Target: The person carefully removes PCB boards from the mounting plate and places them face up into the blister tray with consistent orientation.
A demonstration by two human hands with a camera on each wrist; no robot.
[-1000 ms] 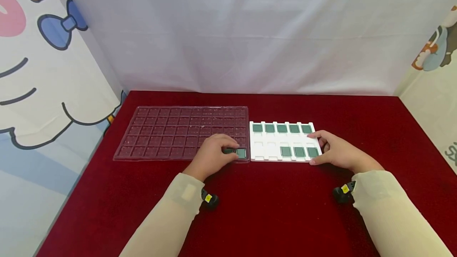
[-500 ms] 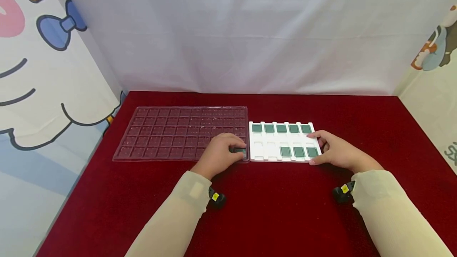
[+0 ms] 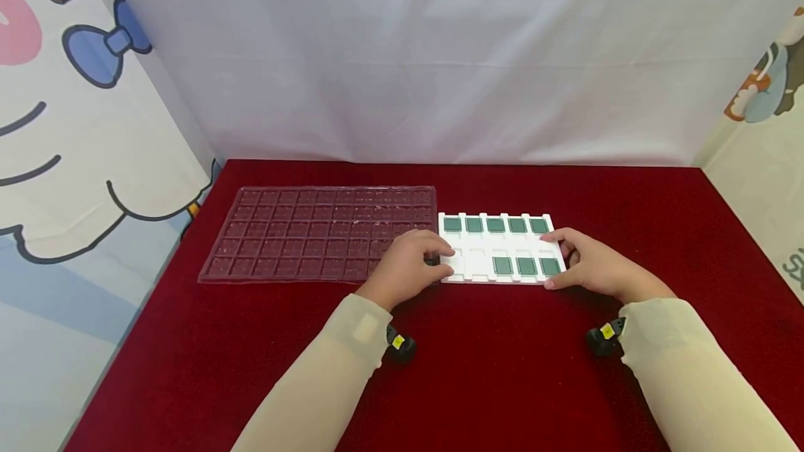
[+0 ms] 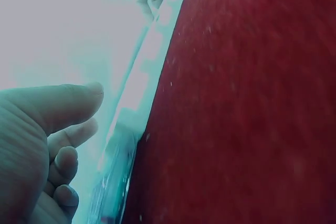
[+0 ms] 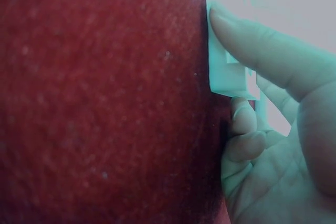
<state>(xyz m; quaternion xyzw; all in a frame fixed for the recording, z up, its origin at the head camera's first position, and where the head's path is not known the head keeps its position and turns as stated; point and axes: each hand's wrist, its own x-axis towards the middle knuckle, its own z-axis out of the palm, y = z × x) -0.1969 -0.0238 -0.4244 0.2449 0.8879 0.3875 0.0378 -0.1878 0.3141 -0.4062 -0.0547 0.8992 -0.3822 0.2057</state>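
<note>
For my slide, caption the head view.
Right hand grips one end of a white tray holding green squares; left hand at the other.

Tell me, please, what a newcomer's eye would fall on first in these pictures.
Probably the bright white tray on the deep red table, with green squares in most of its slots. The right hand grips its right end, while the left hand is where it meets the clear divided tray. Next comes, perhaps, the blue bow printed on the left wall.

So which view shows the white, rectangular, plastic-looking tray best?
The head view: the tray appears nearly whole from above, green square pieces included. The left wrist view gives a slanted, washed-out edge; the right wrist view, only part of one end.
</note>
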